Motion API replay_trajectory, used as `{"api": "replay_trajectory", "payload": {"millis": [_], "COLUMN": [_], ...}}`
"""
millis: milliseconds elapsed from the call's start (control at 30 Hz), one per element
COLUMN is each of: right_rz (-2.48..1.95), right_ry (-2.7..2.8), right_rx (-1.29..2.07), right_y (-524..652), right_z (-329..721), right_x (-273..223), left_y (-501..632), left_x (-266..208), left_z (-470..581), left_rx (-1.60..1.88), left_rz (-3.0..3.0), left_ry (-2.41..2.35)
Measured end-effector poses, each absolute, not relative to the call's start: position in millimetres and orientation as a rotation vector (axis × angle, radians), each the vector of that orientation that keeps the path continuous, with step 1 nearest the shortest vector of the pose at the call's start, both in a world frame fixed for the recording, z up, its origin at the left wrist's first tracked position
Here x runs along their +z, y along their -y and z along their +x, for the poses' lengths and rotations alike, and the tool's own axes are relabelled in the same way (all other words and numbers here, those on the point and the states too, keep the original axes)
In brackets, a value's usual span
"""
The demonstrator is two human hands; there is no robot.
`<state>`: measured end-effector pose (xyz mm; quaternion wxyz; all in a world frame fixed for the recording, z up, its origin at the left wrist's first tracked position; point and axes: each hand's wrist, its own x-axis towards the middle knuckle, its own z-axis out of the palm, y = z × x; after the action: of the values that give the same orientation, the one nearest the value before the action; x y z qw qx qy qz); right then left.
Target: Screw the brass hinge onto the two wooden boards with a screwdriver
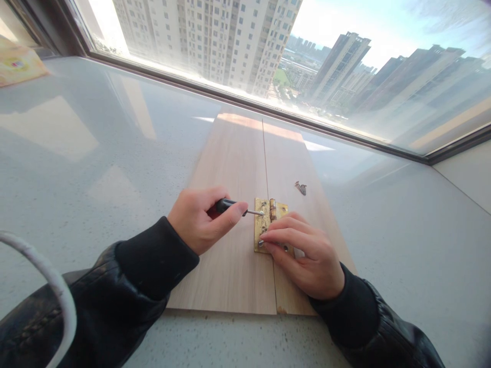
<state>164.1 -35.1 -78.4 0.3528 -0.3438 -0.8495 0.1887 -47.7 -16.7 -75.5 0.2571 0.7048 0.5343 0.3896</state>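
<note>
A brass hinge (262,225) lies across the seam between two pale wooden boards (226,276). My left hand (203,217) is closed around the black handle of a screwdriver (227,205), whose metal shaft reaches over the hinge's left leaf. Over the hinge's lower part, my right hand (307,250) pinches a small screw (261,243) between thumb and fingertips, at the lower left hole. Its fingers cover much of the right leaf. Several loose screws (301,188) lie on the right board, above the hinge.
The boards rest on a speckled white countertop (391,245). Behind them runs a dark window frame (245,99) with tall buildings outside. A white cable (57,286) curves at the lower left. A yellowish packet (19,62) sits at the upper left.
</note>
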Motion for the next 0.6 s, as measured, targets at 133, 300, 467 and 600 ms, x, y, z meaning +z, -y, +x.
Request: {"api": "replay_trajectory", "payload": {"millis": [133, 300, 467, 600], "right_rz": [-0.875, -0.861, -0.867, -0.864], "right_ry": [2.191, 2.237, 2.211, 2.175], "right_rx": [0.486, 0.446, 0.478, 0.484], "right_y": [35.5, 34.1, 34.7, 35.1], "right_z": [162.3, 162.7, 164.1, 164.0], "right_x": [-77.3, -75.5, -77.5, -78.6], "left_y": [16.4, 16.4, 15.5, 18.4], "left_x": [-76.8, -76.7, -75.7, -73.5], "left_z": [-48.2, -48.3, -49.3, -47.9], "left_rx": [1.053, 1.05, 1.047, 1.121], "left_rz": [1.924, 1.929, 1.917, 1.871], "left_ry": [-1.444, -1.437, -1.432, -1.394]}}
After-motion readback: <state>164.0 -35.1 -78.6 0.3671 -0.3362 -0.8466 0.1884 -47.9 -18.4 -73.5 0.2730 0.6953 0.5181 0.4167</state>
